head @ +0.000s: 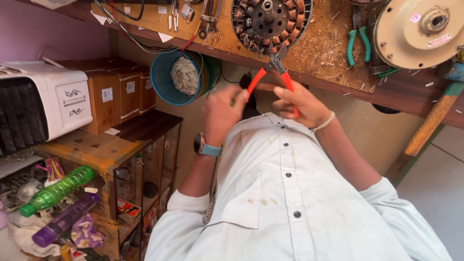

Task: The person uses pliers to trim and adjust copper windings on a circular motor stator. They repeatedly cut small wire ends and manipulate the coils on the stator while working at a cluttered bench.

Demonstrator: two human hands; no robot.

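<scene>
Both my hands hold red-handled cutters [270, 77] in front of my white shirt, below the edge of a wooden workbench [319, 53]. My left hand [220, 113], with a blue-strapped watch on its wrist, grips the left handle. My right hand [302, 104], which wears a bead bracelet, grips the right handle. The cutters' metal jaws [276, 62] point up at the rim of a round motor stator [270, 21] with copper windings that lies on the bench.
Green-handled pliers [357, 43] and a cream round motor cover [420, 31] lie on the bench to the right. A blue bucket [166, 77] hangs below the bench. At left stand cardboard boxes [116, 92], a white appliance [43, 101] and a green bottle [55, 191]. A wooden tool handle [430, 125] leans at right.
</scene>
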